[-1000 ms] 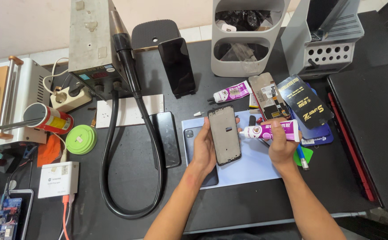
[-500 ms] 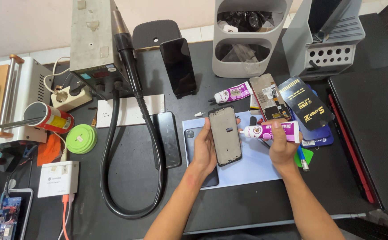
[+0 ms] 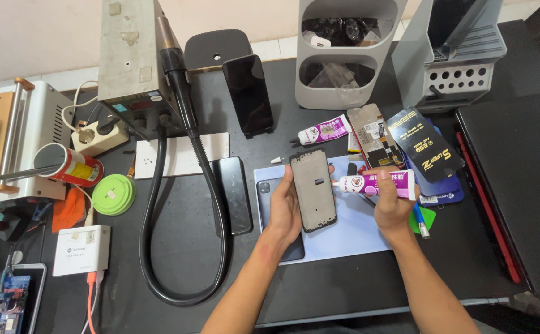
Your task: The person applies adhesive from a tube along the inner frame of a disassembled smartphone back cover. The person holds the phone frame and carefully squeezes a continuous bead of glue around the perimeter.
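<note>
My left hand point(image 3: 283, 207) holds a dark phone frame point(image 3: 312, 188) upright over a pale blue work mat point(image 3: 356, 232). My right hand point(image 3: 392, 201) grips a white and purple glue tube point(image 3: 376, 183), its nozzle touching the frame's right edge. A dark phone back point(image 3: 265, 188) lies on the mat under my left hand. A second glue tube point(image 3: 322, 132) lies just beyond the mat.
A black hose point(image 3: 183, 204) loops from a grey station box point(image 3: 131, 55) at the left. A black phone point(image 3: 233, 193) lies beside the mat, another phone point(image 3: 248, 94) leans behind. Grey bins point(image 3: 348, 52), dark packets point(image 3: 423, 147), a closed laptop point(image 3: 523, 185) and a green disc point(image 3: 113, 194) surround.
The glue tube's nozzle has stayed at the frame's right edge; both hands shifted only slightly.
</note>
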